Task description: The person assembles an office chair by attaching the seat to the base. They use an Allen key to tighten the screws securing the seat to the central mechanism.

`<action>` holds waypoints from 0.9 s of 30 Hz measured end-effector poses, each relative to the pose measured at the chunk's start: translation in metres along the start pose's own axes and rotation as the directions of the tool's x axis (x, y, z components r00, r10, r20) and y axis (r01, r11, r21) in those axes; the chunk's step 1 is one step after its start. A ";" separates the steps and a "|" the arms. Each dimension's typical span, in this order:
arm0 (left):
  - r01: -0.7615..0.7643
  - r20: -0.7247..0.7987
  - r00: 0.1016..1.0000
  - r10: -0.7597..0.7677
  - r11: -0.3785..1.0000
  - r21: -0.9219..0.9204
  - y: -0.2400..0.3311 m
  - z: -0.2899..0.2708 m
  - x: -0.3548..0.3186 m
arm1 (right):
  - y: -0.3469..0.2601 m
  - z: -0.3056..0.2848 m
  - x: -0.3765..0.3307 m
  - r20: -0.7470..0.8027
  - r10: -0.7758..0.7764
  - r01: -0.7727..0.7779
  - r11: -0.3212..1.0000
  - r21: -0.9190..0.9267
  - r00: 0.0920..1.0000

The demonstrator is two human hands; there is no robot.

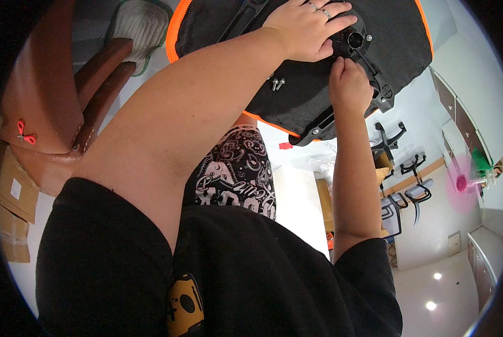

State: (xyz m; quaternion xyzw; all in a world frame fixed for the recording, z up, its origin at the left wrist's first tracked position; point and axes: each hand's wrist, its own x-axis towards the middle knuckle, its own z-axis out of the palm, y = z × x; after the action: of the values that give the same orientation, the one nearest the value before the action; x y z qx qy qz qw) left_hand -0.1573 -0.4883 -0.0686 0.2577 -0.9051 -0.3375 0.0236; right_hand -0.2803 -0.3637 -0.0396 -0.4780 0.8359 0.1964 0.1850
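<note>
A black chair seat (302,92) with an orange edge lies underside up before me. On it sits a black metal mechanism with a round socket (355,39). My left hand (310,28), two rings on its fingers, lies with fingers stretched across the mechanism, left of the socket. My right hand (350,87) is closed just below the socket; whatever its fingers pinch is hidden. Several silver bolts (278,84) rest on the seat's fabric beneath my left wrist. Black armrest brackets (316,132) are fixed along the seat's near side.
A brown leather chair (44,84) stands at the left, with red-handled scissors (26,133) on it. Cardboard boxes (15,185) are below it. Black chair bases (389,137) and metal-framed chairs (403,202) stand at the right. A small red item (286,146) lies beyond the seat's edge.
</note>
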 end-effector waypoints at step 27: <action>0.072 0.140 0.988 -0.069 0.997 -0.011 0.004 -0.010 0.006 | -0.037 0.006 -0.064 0.140 -0.219 0.092 0.791 0.605 0.966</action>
State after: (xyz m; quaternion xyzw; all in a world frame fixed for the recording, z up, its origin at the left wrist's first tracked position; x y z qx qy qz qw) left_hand -0.1624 -0.4948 -0.0597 0.2651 -0.8921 -0.3626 -0.0495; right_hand -0.2173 -0.3315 -0.0189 -0.4410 0.7894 -0.0429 0.4249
